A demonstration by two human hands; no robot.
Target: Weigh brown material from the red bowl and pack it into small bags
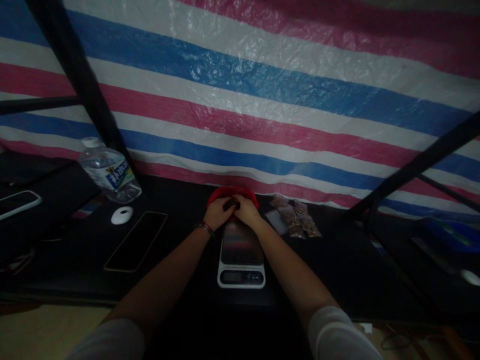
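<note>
**Hands together over red bowl, small dark item between them**

Both hands meet at centre frame, just beyond the far edge of the scale (241, 255). Left hand (217, 212) and right hand (247, 210) are curled, fingers closed in a pinch on a small dark packet (231, 203) held between them, above the red bowl (232, 194). Whether the packet is open or sealed: cannot tell, too dark and small.

Scale platform below the wrists appears bare; display unreadable. Nothing seems to be weighed at present.

Right of the bowl, a few filled pouches (298, 220) lie side by side on the black table (337, 270), with one flat clear pouch (276, 220) just left of them. Judgement: several pouches done, packet in hand under work, end not in sight.

Left of frame: bottle (109, 172), white cap (122, 215), phone (135, 241) lying flat. Striped tarp (262, 90) fills the background.
</note>
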